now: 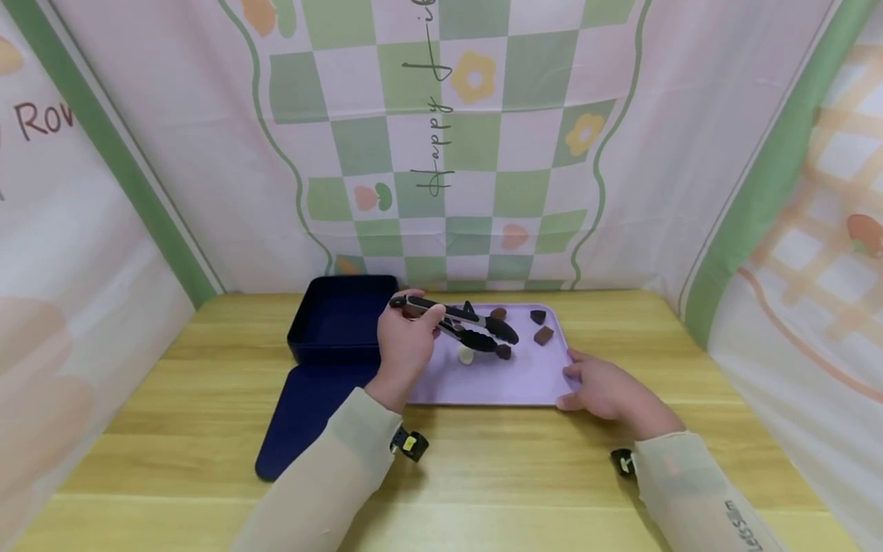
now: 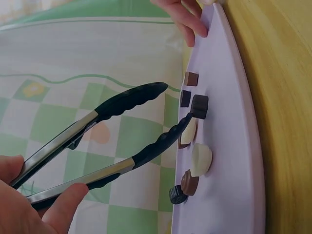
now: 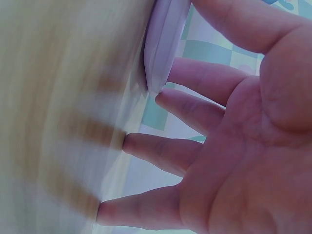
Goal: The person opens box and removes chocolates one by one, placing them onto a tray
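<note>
My left hand (image 1: 405,341) holds a pair of black-tipped metal tongs (image 2: 83,187), thumb on one arm. The tong arms stand apart; the lower tip meets a dark chocolate (image 2: 200,106) on the lilac tray (image 1: 517,387), the upper one is raised clear of it. Around it lie a white chocolate (image 2: 201,160), a brown one (image 2: 189,183) and a ridged dark one (image 2: 177,194). At the tray's right end, my right hand (image 1: 607,387) touches the corner with its thumb and fingers spread. Its outer fingertips (image 3: 139,209) rest on the table.
A dark blue open box (image 1: 341,349) stands behind and left of the tray. In front of it a flat dark blue lid (image 1: 297,429) lies on the wooden table (image 1: 497,475), partly under my left forearm. A patterned cloth (image 1: 476,146) hangs behind the table.
</note>
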`<state>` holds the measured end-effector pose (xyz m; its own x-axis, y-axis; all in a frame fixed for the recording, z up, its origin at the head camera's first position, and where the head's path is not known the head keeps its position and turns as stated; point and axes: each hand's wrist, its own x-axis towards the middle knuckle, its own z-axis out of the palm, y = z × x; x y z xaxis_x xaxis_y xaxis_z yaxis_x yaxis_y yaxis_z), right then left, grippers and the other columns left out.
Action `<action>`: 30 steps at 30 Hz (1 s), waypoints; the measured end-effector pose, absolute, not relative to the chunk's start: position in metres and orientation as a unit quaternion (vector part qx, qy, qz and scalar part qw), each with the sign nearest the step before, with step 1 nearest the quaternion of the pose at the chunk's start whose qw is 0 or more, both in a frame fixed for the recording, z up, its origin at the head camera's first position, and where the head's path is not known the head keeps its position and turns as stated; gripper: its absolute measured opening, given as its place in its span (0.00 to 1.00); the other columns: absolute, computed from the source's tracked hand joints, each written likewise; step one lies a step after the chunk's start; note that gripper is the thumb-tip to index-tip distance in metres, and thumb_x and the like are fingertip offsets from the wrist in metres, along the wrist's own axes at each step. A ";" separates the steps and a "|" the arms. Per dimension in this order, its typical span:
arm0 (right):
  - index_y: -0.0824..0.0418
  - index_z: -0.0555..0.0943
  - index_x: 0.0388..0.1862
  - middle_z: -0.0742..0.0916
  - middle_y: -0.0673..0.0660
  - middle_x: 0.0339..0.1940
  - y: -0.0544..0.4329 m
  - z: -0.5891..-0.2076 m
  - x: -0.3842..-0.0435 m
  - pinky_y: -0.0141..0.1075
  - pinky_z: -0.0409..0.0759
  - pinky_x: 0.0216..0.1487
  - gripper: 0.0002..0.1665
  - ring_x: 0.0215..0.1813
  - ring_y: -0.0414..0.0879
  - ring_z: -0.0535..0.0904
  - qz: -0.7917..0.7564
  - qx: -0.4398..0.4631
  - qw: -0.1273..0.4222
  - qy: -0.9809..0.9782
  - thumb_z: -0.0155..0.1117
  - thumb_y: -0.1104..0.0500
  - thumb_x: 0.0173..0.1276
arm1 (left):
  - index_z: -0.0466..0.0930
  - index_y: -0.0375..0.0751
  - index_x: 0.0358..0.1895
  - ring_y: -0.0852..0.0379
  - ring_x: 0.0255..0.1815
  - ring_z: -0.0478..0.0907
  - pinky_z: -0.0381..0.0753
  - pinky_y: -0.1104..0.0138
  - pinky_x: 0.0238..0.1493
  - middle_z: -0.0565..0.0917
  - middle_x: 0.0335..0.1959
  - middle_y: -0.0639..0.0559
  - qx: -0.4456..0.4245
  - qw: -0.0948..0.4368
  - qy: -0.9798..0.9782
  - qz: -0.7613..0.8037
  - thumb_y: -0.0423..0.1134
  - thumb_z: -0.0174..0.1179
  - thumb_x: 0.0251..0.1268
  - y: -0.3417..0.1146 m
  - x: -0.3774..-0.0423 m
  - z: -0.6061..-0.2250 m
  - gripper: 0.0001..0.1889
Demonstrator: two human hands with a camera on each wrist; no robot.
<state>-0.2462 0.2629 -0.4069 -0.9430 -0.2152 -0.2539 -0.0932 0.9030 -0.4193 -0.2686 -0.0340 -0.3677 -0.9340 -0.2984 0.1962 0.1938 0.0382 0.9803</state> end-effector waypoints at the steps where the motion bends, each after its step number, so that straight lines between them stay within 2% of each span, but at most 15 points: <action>1: 0.76 0.74 0.63 0.61 0.73 0.75 0.263 -0.407 -0.246 0.63 0.54 0.69 0.39 0.72 0.74 0.57 -0.205 -0.080 0.149 0.964 0.75 0.51 0.62 | 0.80 0.39 0.51 0.43 0.29 0.84 0.85 0.60 0.31 0.82 0.31 0.45 0.038 0.177 -0.698 -0.692 0.31 0.71 0.57 -0.034 -0.269 -0.368 0.18; 9: 0.76 0.75 0.63 0.61 0.74 0.75 0.264 -0.406 -0.245 0.63 0.54 0.69 0.40 0.71 0.74 0.57 -0.205 -0.085 0.144 0.965 0.75 0.51 0.61 | 0.80 0.39 0.50 0.51 0.33 0.83 0.86 0.57 0.36 0.82 0.34 0.45 0.035 0.176 -0.661 -0.729 0.33 0.72 0.59 -0.045 -0.267 -0.362 0.17; 14: 0.76 0.75 0.62 0.62 0.74 0.74 0.264 -0.405 -0.245 0.63 0.55 0.69 0.39 0.71 0.74 0.57 -0.201 -0.089 0.139 0.966 0.75 0.51 0.61 | 0.79 0.34 0.50 0.51 0.34 0.82 0.85 0.60 0.35 0.81 0.35 0.45 0.042 0.200 -0.590 -0.781 0.32 0.72 0.60 -0.073 -0.266 -0.343 0.17; 18: 0.77 0.75 0.61 0.62 0.75 0.74 0.263 -0.405 -0.245 0.63 0.56 0.69 0.39 0.70 0.75 0.59 -0.197 -0.100 0.133 0.966 0.75 0.51 0.61 | 0.78 0.36 0.51 0.50 0.40 0.82 0.85 0.59 0.40 0.81 0.41 0.47 0.052 0.220 -0.551 -0.803 0.34 0.66 0.67 -0.108 -0.261 -0.325 0.13; 22: 0.77 0.75 0.61 0.62 0.75 0.74 0.263 -0.404 -0.245 0.63 0.56 0.69 0.39 0.70 0.75 0.59 -0.198 -0.098 0.132 0.966 0.76 0.51 0.61 | 0.79 0.38 0.49 0.53 0.37 0.81 0.85 0.61 0.39 0.81 0.41 0.47 0.060 0.257 -0.518 -0.813 0.33 0.61 0.71 -0.149 -0.256 -0.313 0.08; 26: 0.78 0.75 0.61 0.62 0.75 0.74 0.263 -0.404 -0.244 0.64 0.56 0.68 0.40 0.70 0.75 0.58 -0.204 -0.094 0.135 0.965 0.76 0.51 0.61 | 0.80 0.36 0.47 0.55 0.30 0.81 0.85 0.64 0.33 0.80 0.39 0.46 0.084 0.302 -0.476 -0.822 0.30 0.64 0.67 -0.196 -0.254 -0.308 0.08; 30: 0.77 0.74 0.62 0.61 0.74 0.74 0.262 -0.406 -0.244 0.64 0.56 0.68 0.40 0.71 0.74 0.58 -0.210 -0.089 0.141 0.963 0.75 0.51 0.62 | 0.80 0.36 0.49 0.54 0.35 0.82 0.85 0.67 0.31 0.80 0.45 0.45 0.134 0.325 -0.462 -0.814 0.31 0.70 0.62 -0.246 -0.249 -0.310 0.14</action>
<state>-0.2442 0.2624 -0.4064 -0.9442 -0.2305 -0.2352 -0.1117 0.8960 -0.4297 -0.2492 -0.2455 -0.3097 -0.7526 -0.6533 0.0830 0.4066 -0.3619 0.8388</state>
